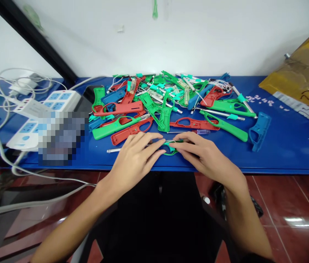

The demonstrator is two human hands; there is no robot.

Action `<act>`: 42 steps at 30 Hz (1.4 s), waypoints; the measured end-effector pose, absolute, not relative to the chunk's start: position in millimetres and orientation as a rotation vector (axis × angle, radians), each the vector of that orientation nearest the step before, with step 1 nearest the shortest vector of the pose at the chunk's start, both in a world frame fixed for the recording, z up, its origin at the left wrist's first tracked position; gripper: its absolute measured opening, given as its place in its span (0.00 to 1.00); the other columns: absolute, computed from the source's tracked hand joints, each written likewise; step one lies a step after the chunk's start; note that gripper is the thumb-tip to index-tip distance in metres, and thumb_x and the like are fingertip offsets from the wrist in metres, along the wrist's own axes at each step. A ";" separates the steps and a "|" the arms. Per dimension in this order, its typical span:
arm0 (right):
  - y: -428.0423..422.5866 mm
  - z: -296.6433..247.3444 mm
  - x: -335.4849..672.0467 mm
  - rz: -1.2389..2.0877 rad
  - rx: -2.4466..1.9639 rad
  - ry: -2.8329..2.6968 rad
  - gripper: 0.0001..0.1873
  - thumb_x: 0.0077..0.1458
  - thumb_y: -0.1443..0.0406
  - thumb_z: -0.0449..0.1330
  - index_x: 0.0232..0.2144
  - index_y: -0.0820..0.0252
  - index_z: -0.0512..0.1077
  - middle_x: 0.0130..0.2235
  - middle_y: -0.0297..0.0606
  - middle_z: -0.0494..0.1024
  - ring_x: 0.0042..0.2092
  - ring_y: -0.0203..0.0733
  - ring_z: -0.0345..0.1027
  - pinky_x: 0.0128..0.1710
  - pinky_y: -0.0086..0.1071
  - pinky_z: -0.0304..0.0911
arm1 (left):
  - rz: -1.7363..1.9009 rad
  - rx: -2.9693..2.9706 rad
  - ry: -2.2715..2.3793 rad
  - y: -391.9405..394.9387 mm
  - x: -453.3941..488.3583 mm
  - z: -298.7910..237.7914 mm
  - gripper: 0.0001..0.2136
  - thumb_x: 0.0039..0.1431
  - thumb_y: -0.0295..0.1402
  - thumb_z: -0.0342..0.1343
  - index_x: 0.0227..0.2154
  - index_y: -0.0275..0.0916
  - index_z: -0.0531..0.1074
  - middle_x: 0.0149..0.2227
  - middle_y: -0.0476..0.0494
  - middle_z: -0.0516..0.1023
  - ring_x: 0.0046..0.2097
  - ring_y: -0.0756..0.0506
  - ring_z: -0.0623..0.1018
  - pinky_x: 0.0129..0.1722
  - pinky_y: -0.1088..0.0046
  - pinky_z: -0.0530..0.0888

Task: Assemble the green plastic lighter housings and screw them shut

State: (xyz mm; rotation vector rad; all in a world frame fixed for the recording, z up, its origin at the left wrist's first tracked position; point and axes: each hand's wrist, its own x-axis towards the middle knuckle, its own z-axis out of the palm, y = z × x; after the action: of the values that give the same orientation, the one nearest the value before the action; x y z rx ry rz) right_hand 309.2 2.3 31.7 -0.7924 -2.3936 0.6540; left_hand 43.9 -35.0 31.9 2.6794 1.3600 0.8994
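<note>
A green long-nosed lighter casing [170, 150] lies at the front of the blue table, largely covered by my fingers. A silver metal tube [113, 150] sticks out past the left side of my left hand [136, 157]. That hand's fingertips grip the casing's left part from above. My right hand [205, 155] pinches its right part, beside a teal trigger piece [170, 146]. Just behind my hands lies a screwdriver with a purple handle [201, 132]. What sits inside the casing under my fingers is hidden.
Behind my hands spreads a pile of red, green and blue lighter shells [127, 108], tubes and wires. A white power strip [58, 104] with cables stands at left, beside a pixelated patch. A taped cardboard box [305, 73] is at right, near a blue shell [260, 131].
</note>
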 end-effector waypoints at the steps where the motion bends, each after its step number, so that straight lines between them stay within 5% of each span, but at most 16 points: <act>1: 2.2 31.7 309.0 0.651 -0.789 -2.395 0.20 0.78 0.67 0.56 0.64 0.45 0.79 0.60 0.45 0.78 0.60 0.49 0.76 0.63 0.50 0.75 | 0.910 2.667 1.369 -37.1 42.1 31.8 0.11 0.78 0.34 0.60 0.58 0.41 0.79 0.57 0.38 0.86 0.54 0.37 0.84 0.54 0.55 0.75; 34: 0.8 30.8 306.5 0.520 -0.735 -2.433 0.16 0.78 0.67 0.57 0.60 0.51 0.79 0.60 0.46 0.79 0.61 0.48 0.76 0.61 0.46 0.76 | 0.901 2.784 1.343 -41.2 39.4 22.9 0.12 0.78 0.34 0.60 0.57 0.39 0.81 0.58 0.42 0.87 0.54 0.40 0.82 0.56 0.57 0.73; 42: -1.2 26.5 304.4 0.431 -0.784 -2.416 0.22 0.78 0.66 0.58 0.70 0.49 0.72 0.62 0.45 0.81 0.62 0.49 0.77 0.65 0.48 0.74 | 0.976 2.802 1.295 -39.9 39.9 19.2 0.11 0.78 0.33 0.60 0.57 0.38 0.79 0.57 0.44 0.88 0.54 0.40 0.83 0.58 0.57 0.72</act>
State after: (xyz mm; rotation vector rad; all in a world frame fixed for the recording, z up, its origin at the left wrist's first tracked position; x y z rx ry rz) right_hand 304.4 -1.2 26.5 -0.7841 -2.4164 0.4313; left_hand 39.9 -39.9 19.2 2.8020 1.2953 0.9765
